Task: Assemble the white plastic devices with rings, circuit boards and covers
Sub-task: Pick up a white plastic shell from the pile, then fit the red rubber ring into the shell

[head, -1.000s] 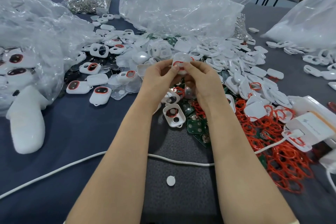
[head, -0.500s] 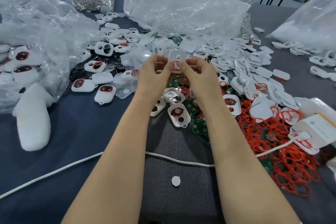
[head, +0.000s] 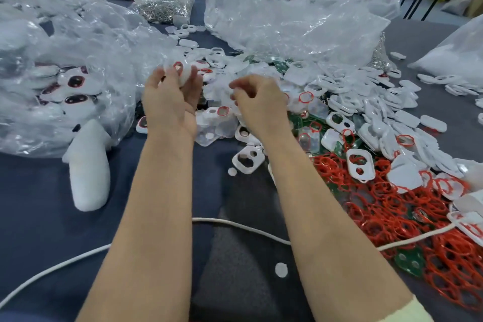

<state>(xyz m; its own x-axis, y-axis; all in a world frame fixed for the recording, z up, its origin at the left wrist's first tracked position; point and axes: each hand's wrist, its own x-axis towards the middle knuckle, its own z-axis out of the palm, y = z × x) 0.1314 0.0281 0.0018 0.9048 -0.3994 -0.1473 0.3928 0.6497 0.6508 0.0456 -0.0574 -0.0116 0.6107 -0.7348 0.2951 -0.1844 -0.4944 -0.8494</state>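
My left hand (head: 170, 104) gripped a shell (head: 180, 72), red ring fitted, raised over the pile (head: 366, 117). My right hand (head: 258, 106) was curled; whether it held anything, I couldn't tell. The shell looked light, stiff and slick, so I'd pinch its edges.

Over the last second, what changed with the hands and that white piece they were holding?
The left hand carried the white piece leftward, toward the plastic bag, and now grips it alone. The right hand let go and drew apart to the right, fingers curled; whether it holds anything is unclear. The cable, red rings and loose parts lie as before.
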